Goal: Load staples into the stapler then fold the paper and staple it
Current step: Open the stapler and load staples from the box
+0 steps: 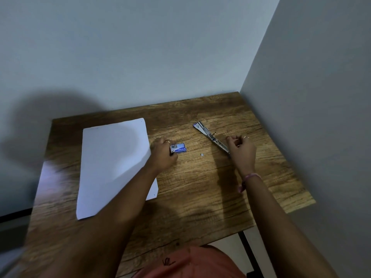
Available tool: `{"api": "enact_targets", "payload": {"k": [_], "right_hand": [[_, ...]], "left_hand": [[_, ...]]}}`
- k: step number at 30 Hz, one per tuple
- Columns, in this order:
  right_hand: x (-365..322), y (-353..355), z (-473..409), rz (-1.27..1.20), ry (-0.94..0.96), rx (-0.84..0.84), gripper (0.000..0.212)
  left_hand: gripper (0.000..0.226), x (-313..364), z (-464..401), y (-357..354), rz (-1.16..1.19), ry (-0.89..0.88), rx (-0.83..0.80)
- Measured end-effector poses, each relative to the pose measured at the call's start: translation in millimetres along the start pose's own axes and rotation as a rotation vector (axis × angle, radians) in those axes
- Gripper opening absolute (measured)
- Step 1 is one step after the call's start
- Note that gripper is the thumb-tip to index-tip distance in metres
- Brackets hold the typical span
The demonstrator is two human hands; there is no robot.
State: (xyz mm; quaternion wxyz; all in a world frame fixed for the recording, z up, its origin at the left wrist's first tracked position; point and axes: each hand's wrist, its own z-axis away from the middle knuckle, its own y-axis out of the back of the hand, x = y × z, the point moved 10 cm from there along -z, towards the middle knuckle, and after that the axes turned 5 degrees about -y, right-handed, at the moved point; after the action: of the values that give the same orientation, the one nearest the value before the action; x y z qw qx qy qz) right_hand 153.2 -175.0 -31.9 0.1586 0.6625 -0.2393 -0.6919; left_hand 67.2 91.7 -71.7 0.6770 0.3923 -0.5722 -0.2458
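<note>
The stapler (211,138) is lying swung fully open on the wooden table (200,187), right of the frame's centre, its two metal arms stretching in a line from upper left to lower right. Its upper-left end is showing a patch of blue, and a small pin is sticking up near the middle. The right hand (242,150) is sitting at the stapler's lower-right end with its fingers curled inward; the end of the stapler is disappearing behind the hand, and I cannot tell whether the fingers are gripping it or pinching something small. A ring is showing on one finger, and a pink band (249,178) is circling the wrist.

Left of the stapler, near the middle of the frame, the left hand (163,155) is holding a small blue staple box (178,147), with fingers curled round its left end while the box is resting on or just above the table. A tiny pale scrap (201,155) is lying on the wood between the box and the stapler.

Further left, a white sheet of paper (112,163) is lying flat and unfolded on the table, with the left forearm crossing over its lower-right corner. The table is standing in a corner formed by two grey walls (140,47), and an orange-red garment (190,263) is filling the bottom edge of the frame.
</note>
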Motion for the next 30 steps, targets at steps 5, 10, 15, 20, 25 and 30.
{"api": "enact_targets", "payload": {"k": [5,10,15,20,25,30], "right_hand": [[-20,-72,40,-0.097,-0.047,-0.411,0.010],[-35,-124,55,-0.072,-0.192,-0.675,0.007],[-42,-133,48,-0.017,-0.204,-0.651,0.010],[-41,-140,51,-0.015,-0.233,-0.708,0.011],[-35,-143,51,-0.039,-0.318,-0.750,0.007],[-32,-140,34,0.011,-0.348,-0.705,0.007]], "left_hand": [[0.048,-5,1,-1,0.063,0.012,-0.019],[0.042,-6,6,1,0.180,0.011,0.014],[0.033,-3,8,8,0.303,-0.021,0.061],[0.032,-1,8,8,0.347,-0.043,0.083],[0.041,-12,8,7,0.425,-0.011,0.100],[0.048,-20,8,10,0.420,-0.005,0.083]]}}
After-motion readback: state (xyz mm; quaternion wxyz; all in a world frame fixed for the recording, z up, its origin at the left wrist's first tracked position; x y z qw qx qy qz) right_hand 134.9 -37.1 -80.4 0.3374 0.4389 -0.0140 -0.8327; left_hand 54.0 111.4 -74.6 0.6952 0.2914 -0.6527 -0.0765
